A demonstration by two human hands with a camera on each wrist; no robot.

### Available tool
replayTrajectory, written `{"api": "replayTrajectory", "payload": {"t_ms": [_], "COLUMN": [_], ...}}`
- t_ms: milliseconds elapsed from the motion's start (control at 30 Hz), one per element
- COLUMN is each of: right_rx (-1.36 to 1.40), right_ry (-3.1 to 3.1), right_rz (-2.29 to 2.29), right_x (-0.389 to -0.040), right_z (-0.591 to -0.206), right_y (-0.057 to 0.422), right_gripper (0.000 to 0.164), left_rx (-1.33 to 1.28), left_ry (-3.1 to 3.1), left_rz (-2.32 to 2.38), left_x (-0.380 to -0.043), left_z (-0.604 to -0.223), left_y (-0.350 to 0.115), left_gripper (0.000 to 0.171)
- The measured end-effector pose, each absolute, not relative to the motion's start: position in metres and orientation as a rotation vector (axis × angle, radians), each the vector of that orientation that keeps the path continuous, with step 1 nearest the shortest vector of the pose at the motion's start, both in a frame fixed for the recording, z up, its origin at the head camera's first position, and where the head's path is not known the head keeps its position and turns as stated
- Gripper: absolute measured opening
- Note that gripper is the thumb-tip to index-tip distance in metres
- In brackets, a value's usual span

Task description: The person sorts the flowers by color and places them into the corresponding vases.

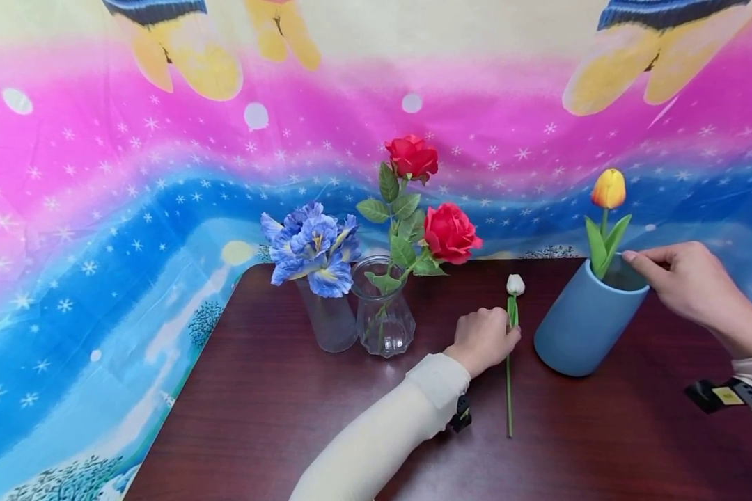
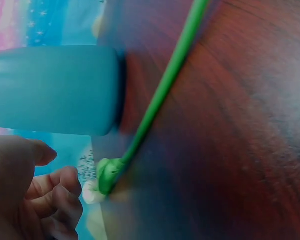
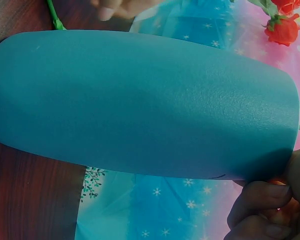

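A white tulip lies on the table, its green stem pointing toward the near edge. My left hand is just over the stem in the head view. In the left wrist view its thumb and loosely bent fingers are apart, with nothing between them. My right hand pinches the rim of a blue vase at its right side. An orange-yellow tulip stands in that vase, leaning on the left part of the rim. Its lower stem is hidden inside.
Left of my left hand stand a clear glass vase with red roses and a frosted vase with a blue-purple flower. Behind the dark wooden table hangs a colourful printed cloth.
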State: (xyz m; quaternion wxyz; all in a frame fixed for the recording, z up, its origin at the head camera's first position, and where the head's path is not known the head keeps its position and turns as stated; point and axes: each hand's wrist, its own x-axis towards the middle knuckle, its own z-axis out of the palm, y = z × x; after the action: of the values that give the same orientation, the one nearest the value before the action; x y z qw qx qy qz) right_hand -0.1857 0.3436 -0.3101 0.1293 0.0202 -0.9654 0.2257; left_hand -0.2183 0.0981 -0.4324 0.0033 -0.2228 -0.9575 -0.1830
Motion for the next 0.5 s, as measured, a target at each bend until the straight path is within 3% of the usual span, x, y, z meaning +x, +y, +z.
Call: {"api": "replayTrajectory", "payload": {"t_ms": [500], "right_rx": [0.065], "right_ry": [-2.806], "right_rz": [0.67], "right_x": [-0.185], "right_z": [-0.309], "right_y": [0.343], "right_gripper": [0.057], "left_rx": [-0.65], "left_ry": [-3.172], "left_rz": [-0.33], "left_x": [-0.215], "left_z": [-0.454], "left_y": [0.104], "left_gripper": [0.05]}}
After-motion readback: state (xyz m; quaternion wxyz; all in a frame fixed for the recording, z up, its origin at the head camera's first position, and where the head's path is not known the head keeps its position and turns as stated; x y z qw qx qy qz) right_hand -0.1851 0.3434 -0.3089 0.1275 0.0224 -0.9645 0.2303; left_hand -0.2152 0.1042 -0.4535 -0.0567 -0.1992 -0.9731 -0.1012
